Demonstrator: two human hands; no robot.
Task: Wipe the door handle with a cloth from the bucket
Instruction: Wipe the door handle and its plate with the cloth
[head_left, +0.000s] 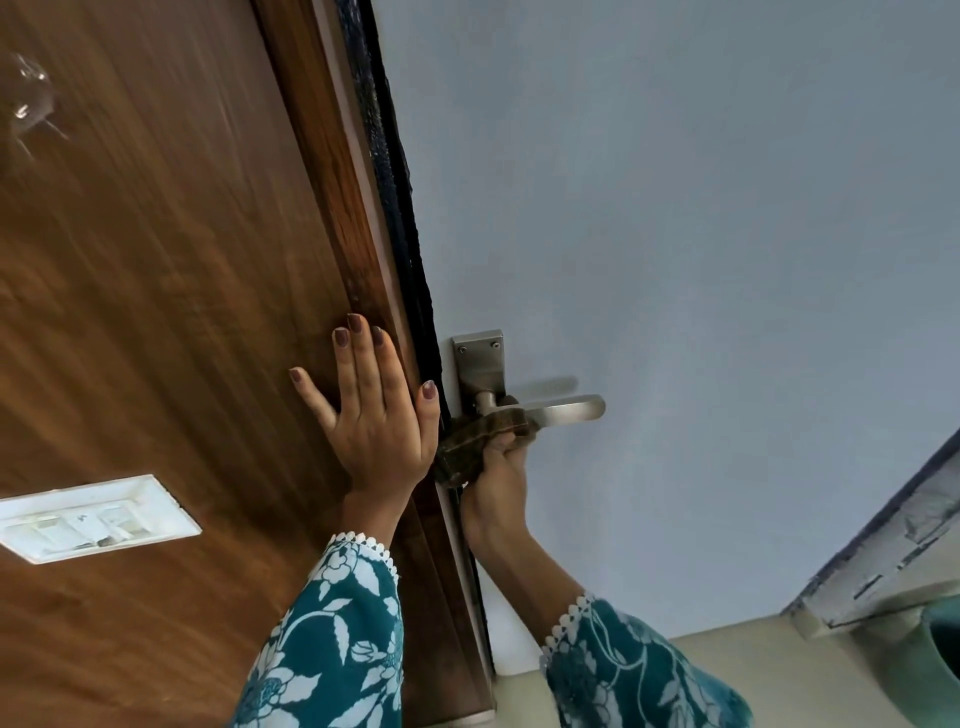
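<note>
A silver lever door handle (563, 409) on a metal backplate (480, 364) is fixed to the pale blue door (675, 234). My right hand (496, 486) grips a brown cloth (483, 439) and presses it against the handle's neck and inner end. My left hand (371, 410) lies flat with fingers spread on the brown wooden panel (171, 312), beside the door's edge. Both arms wear teal floral sleeves. The green bucket (943, 660) shows partly at the bottom right corner.
A white switch plate (93, 517) sits on the wooden panel at the left. A black seal strip (400, 208) runs along the door's edge. A worn grey-white frame edge (883, 561) crosses the lower right. Beige floor lies below.
</note>
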